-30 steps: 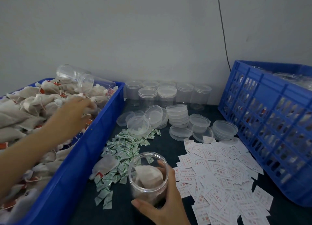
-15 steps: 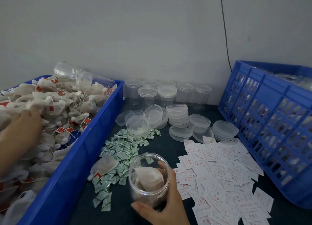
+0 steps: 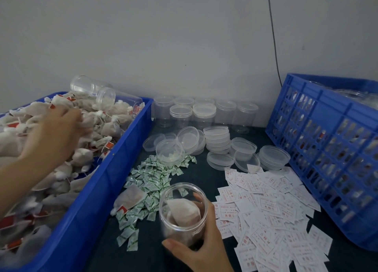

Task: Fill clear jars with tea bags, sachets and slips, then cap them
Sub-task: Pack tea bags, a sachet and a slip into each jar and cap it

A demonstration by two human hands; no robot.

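My right hand grips an open clear jar near the table's front edge; one tea bag lies inside it. My left hand reaches palm down into the blue bin at the left. Its fingers lie spread on the heap of tea bags, and I see no bag pinched between them. Green-and-white sachets are scattered left of the jar, with a loose tea bag on them. White printed slips cover the table to the jar's right.
Capped empty jars stand in rows against the wall, with stacks of clear lids in front of them. Two empty jars lie on the bin's far end. A blue slatted crate fills the right side.
My left hand has swung from the bin's left side back toward its far middle, over the tea bags. The right hand and jar have stayed put.
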